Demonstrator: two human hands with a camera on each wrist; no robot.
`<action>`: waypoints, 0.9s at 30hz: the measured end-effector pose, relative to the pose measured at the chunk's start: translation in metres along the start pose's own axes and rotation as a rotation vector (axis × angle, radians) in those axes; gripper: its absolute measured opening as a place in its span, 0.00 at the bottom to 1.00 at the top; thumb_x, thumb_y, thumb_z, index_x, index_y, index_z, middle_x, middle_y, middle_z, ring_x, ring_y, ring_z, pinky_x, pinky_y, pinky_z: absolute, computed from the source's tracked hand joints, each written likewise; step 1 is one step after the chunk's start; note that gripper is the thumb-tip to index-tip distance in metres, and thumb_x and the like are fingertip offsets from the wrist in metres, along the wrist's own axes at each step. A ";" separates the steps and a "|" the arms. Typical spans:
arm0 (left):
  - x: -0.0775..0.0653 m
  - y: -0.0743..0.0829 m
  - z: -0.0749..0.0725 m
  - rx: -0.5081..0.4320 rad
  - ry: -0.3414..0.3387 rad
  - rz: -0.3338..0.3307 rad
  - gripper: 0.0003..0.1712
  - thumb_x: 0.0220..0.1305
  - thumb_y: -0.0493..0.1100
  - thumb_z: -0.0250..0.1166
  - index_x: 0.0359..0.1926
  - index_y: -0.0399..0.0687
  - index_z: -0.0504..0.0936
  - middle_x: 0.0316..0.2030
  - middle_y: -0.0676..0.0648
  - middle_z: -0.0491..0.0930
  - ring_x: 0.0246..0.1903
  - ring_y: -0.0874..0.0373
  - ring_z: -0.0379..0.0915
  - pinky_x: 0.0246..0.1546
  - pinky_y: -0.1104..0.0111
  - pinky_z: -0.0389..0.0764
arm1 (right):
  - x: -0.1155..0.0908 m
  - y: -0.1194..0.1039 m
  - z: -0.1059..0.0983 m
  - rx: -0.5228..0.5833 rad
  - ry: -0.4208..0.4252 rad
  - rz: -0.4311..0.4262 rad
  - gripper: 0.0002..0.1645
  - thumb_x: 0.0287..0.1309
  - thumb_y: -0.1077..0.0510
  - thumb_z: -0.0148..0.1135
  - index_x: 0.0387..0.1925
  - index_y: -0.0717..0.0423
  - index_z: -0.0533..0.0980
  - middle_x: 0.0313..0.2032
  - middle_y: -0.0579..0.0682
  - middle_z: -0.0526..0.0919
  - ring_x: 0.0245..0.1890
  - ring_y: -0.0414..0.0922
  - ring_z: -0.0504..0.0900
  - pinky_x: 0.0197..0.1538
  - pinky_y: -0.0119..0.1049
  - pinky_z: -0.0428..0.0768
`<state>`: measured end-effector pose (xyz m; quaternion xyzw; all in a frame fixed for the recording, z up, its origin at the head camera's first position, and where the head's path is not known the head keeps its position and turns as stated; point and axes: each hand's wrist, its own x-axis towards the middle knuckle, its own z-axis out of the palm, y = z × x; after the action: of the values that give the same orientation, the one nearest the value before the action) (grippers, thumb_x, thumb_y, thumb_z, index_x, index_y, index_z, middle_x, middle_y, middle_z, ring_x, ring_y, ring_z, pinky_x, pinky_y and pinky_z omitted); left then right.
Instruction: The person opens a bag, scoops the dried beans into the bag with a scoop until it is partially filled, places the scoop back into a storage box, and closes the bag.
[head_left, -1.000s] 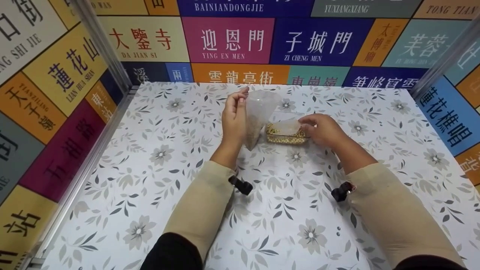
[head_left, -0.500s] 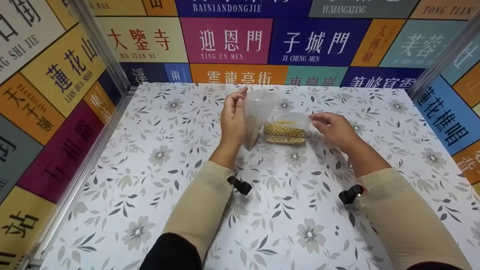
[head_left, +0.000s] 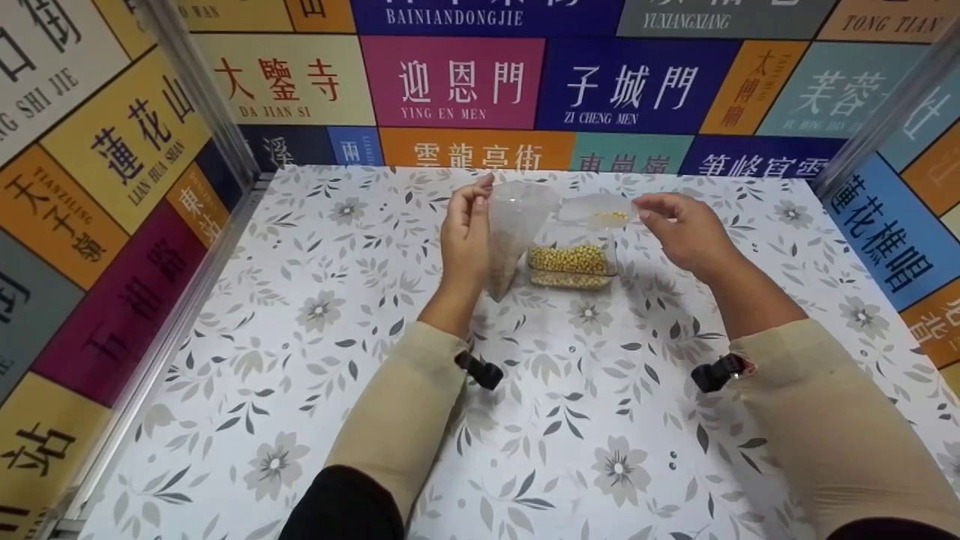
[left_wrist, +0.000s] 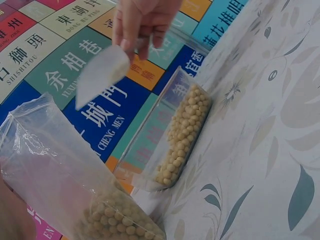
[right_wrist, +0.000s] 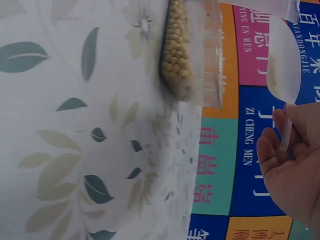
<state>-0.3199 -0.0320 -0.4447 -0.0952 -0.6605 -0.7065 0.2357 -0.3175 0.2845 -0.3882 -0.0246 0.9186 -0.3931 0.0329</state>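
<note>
My left hand (head_left: 466, 236) grips a clear plastic bag (head_left: 521, 206) upright on the table; soybeans (left_wrist: 112, 220) fill its lower part. Just right of the bag stands a clear rectangular container (head_left: 613, 255) with soybeans (head_left: 568, 259) in it. My right hand (head_left: 690, 229) pinches the short handle of a translucent white scoop (head_left: 585, 208), raised above and behind the container. A few yellow beans lie in the scoop's bowl in the head view. In the right wrist view, the scoop (right_wrist: 284, 65) stands apart from the container (right_wrist: 212, 55).
A white table (head_left: 525, 450) with a grey flower and leaf print lies under everything. Behind it rises a wall of coloured panels (head_left: 454, 81) with lettering, and another such wall (head_left: 97, 247) stands at the left. Metal frame posts (head_left: 214, 90) mark the corners.
My right hand has lifted the scoop up out of the container and moved it back and to the right, with some beans in it. My left hand stays on the bag.
</note>
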 end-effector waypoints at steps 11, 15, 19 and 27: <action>0.001 -0.001 -0.001 0.034 -0.009 0.002 0.10 0.85 0.41 0.50 0.53 0.43 0.77 0.69 0.49 0.82 0.73 0.59 0.75 0.76 0.71 0.73 | -0.002 -0.067 -0.022 -0.118 0.076 -0.158 0.29 0.83 0.40 0.48 0.74 0.46 0.74 0.77 0.51 0.70 0.76 0.55 0.71 0.77 0.58 0.72; 0.001 0.000 -0.001 0.035 -0.010 0.002 0.10 0.85 0.42 0.50 0.52 0.43 0.77 0.69 0.50 0.82 0.73 0.60 0.74 0.76 0.71 0.73 | -0.003 -0.087 -0.020 -0.231 0.088 -0.240 0.27 0.84 0.43 0.49 0.72 0.47 0.76 0.74 0.49 0.74 0.75 0.55 0.71 0.77 0.59 0.72; 0.001 0.000 -0.001 0.027 -0.011 -0.001 0.10 0.85 0.42 0.50 0.52 0.44 0.76 0.69 0.50 0.82 0.73 0.61 0.75 0.76 0.71 0.72 | -0.002 -0.097 -0.016 -0.317 0.114 -0.303 0.24 0.84 0.48 0.50 0.71 0.47 0.78 0.72 0.49 0.76 0.79 0.54 0.66 0.81 0.60 0.65; 0.001 -0.001 -0.001 0.019 -0.007 0.010 0.10 0.85 0.41 0.50 0.51 0.41 0.77 0.69 0.49 0.82 0.73 0.59 0.75 0.77 0.71 0.72 | 0.000 -0.100 -0.014 -0.340 0.126 -0.324 0.23 0.84 0.50 0.50 0.71 0.48 0.78 0.72 0.51 0.77 0.78 0.55 0.67 0.82 0.59 0.65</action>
<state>-0.3216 -0.0328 -0.4453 -0.0987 -0.6674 -0.6987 0.2380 -0.3165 0.2252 -0.3061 -0.1521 0.9559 -0.2337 -0.0927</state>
